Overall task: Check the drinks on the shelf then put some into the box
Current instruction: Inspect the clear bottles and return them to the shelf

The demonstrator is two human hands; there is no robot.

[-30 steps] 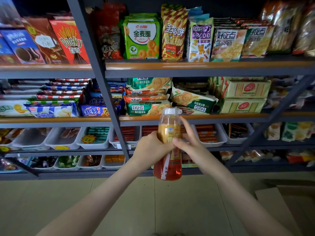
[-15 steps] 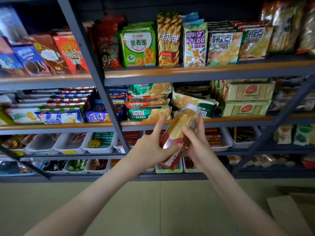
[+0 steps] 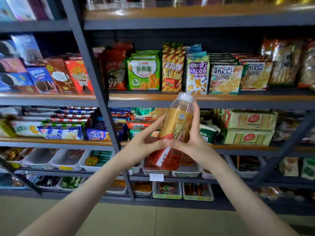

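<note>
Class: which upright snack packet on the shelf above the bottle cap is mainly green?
The ring-biscuit packet, alone green-fronted, between the red cartoon-face packet and the striped packet.

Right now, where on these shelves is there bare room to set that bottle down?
The white plastic tray at lower left, beside the yellow-tagged tray, looks nearly empty, and the beige tiled floor under the shelving is bare. The wood-edged shelf of snack bags and the biscuit shelf below it are packed tight.
</note>
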